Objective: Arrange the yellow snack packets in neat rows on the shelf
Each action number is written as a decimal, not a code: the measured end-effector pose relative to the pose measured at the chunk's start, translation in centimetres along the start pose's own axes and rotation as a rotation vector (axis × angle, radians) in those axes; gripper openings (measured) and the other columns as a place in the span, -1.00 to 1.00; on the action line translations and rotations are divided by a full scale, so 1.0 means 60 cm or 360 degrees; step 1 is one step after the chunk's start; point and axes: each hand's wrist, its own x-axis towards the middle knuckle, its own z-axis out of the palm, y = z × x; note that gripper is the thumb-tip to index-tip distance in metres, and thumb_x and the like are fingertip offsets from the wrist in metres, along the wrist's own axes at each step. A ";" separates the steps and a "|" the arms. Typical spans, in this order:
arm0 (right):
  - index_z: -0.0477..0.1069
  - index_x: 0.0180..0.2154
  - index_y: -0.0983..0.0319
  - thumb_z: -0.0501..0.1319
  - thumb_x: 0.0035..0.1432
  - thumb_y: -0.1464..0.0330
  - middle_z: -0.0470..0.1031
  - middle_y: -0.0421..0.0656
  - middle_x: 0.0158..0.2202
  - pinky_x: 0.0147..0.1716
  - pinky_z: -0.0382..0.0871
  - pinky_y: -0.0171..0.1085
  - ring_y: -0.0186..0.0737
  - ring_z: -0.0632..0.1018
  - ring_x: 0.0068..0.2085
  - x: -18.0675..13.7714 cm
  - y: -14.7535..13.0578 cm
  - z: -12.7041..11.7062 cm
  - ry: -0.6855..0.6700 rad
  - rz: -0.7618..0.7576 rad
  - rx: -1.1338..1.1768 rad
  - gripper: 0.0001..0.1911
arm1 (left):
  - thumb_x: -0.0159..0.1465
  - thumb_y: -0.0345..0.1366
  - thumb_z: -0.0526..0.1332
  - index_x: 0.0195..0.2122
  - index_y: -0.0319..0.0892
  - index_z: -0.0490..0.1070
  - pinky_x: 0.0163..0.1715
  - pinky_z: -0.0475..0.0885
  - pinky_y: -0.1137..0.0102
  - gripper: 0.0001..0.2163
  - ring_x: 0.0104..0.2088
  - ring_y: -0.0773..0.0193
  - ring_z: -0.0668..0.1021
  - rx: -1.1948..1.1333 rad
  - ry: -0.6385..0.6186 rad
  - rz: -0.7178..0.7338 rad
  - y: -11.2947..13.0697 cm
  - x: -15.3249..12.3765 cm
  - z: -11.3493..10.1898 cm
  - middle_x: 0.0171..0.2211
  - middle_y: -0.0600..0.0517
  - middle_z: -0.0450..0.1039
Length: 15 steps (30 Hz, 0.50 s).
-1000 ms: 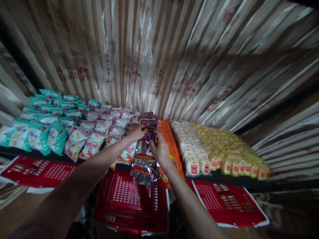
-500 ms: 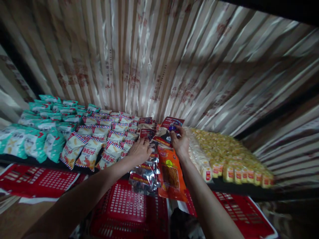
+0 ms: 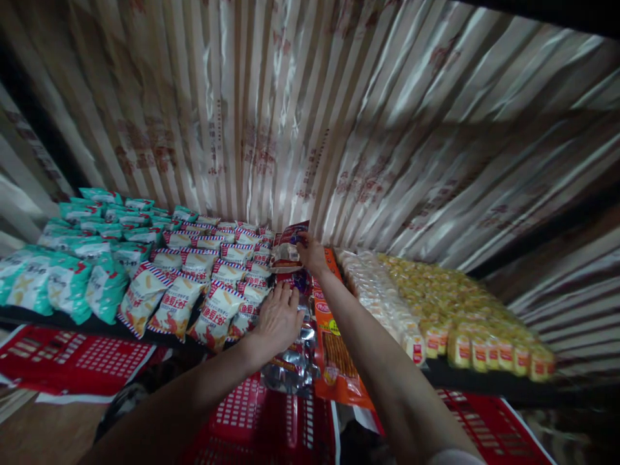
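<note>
Near the back of the shelf, my right hand (image 3: 314, 255) pinches the edge of a dark red snack packet (image 3: 287, 247), which stands tilted over the row of similar packets. My left hand (image 3: 281, 315) lies flat with its fingers stretched out on the front part of that row, covering much of it. Below the hand, silver-backed packets (image 3: 290, 376) overhang the shelf front. An orange snack packet (image 3: 334, 345) lies just right of them, partly behind my right forearm.
White chip bags (image 3: 220, 303) and teal bags (image 3: 68, 284) fill the left. Clear-wrapped pale snacks (image 3: 375, 290) and yellow packs (image 3: 465, 323) line the right. Red baskets (image 3: 256, 420) sit below the shelf. Striped sheeting (image 3: 290, 110) hangs behind.
My right hand has carried the dark red packet left and back, from above the orange packet to the rear of the row. My left hand has shifted slightly toward the front.
</note>
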 end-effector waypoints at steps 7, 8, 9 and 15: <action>0.44 -0.12 0.22 0.04 0.02 0.48 0.53 -0.13 -0.28 -0.19 0.37 -0.22 -0.23 0.50 -0.30 0.030 0.017 0.021 0.0142 0.0012 0.0046 -0.63 | 0.28 -0.18 0.00 0.10 -0.37 0.26 0.07 0.27 0.13 -0.56 0.13 -0.06 0.33 -0.0006 -0.0014 0.0018 0.003 -0.016 -0.003 0.10 -0.33 0.29; 0.43 -0.11 0.23 0.02 0.03 0.49 0.53 -0.13 -0.27 -0.20 0.37 -0.23 -0.24 0.50 -0.29 0.036 0.020 0.016 0.0184 0.0021 0.0059 -0.61 | 0.28 -0.18 0.00 0.09 -0.37 0.26 0.07 0.27 0.13 -0.56 0.13 -0.06 0.33 -0.0008 -0.0003 0.0019 0.002 -0.019 -0.002 0.10 -0.32 0.29; 0.42 -0.10 0.23 0.00 0.02 0.49 0.52 -0.12 -0.27 -0.20 0.37 -0.23 -0.24 0.50 -0.29 0.042 0.024 0.011 0.0225 0.0032 0.0069 -0.60 | 0.29 -0.18 0.00 0.09 -0.37 0.26 0.08 0.26 0.13 -0.56 0.13 -0.05 0.33 -0.0008 0.0017 0.0020 0.001 -0.023 -0.001 0.10 -0.31 0.29; 0.43 -0.17 0.24 0.02 -0.01 0.41 0.48 -0.19 -0.42 -0.29 0.36 -0.25 -0.28 0.44 -0.42 0.066 0.066 -0.025 0.0377 0.0037 0.0208 -0.65 | 0.30 -0.18 -0.01 0.12 -0.31 0.23 0.06 0.29 0.11 -0.57 0.17 -0.05 0.28 -0.0023 0.0208 0.0054 -0.003 -0.040 0.017 0.15 -0.26 0.25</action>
